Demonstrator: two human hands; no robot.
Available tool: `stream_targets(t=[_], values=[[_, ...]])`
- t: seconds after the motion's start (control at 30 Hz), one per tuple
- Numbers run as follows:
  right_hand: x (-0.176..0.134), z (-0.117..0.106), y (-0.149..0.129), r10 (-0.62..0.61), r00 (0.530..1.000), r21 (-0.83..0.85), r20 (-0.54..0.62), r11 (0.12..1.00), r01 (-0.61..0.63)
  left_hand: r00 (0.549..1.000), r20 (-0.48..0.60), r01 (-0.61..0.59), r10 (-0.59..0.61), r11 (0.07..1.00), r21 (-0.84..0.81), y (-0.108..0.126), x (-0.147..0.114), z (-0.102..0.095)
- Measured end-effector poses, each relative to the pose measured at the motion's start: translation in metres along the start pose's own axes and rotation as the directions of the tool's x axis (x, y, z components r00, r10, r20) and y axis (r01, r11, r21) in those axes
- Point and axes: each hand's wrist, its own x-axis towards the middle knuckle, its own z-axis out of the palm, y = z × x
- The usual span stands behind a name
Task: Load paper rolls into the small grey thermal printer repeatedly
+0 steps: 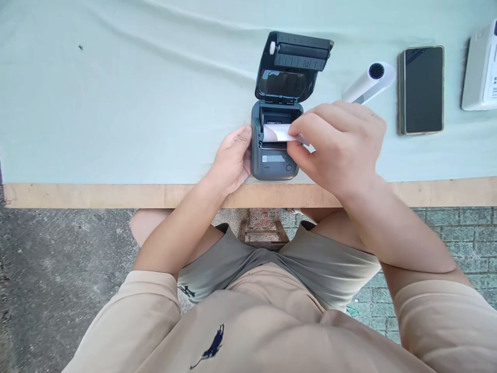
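Observation:
A dark grey label printer [275, 170] stands near the table's front edge, its lid [289, 67] tipped up and back on the hinge. Inside the bay lies a white paper roll [275, 133], partly covered by my fingers. My right hand [341, 142] pinches the paper at the roll's right end between thumb and index finger. On the other side, my left hand [233, 160] is closed against the printer's left wall and steadies it; some of its fingers are hidden behind the body.
Right of the printer are a white cylindrical device [365, 85] with a round dark end, a dark-screened phone [423, 90] and a white box [479, 72] at the frame's edge. A pale green cloth [155, 103] covers the table behind its bare wooden edge [97, 196].

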Motion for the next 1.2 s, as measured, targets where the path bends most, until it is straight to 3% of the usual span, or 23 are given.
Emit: stream_targets(t=[0.17,0.5,0.83,1.03,1.2], values=[[-0.002,-0.003,-0.002,-0.017,0.997,-0.013,-0.081,1.0,0.016,0.999,-0.027,0.02,-0.019,1.0,0.02,0.001,0.0,0.001],[-0.011,-0.012,-0.018,-0.255,0.966,0.082,0.048,0.965,0.251,1.0,0.0,0.018,-0.018,0.998,-0.059,0.003,0.0,0.005],[-0.012,-0.009,-0.016,-0.254,0.958,0.152,0.131,0.96,0.233,1.0,-0.017,0.014,-0.015,1.0,-0.023,0.001,0.0,0.001],[-0.013,-0.009,-0.009,-0.355,0.932,0.193,0.065,0.921,0.338,0.999,-0.033,0.013,-0.013,1.0,0.02,0.002,-0.001,0.001],[-0.009,-0.004,-0.006,-0.329,0.94,0.171,0.092,0.935,0.311,1.0,-0.012,0.012,-0.012,0.999,-0.039,0.003,-0.001,0.001]])
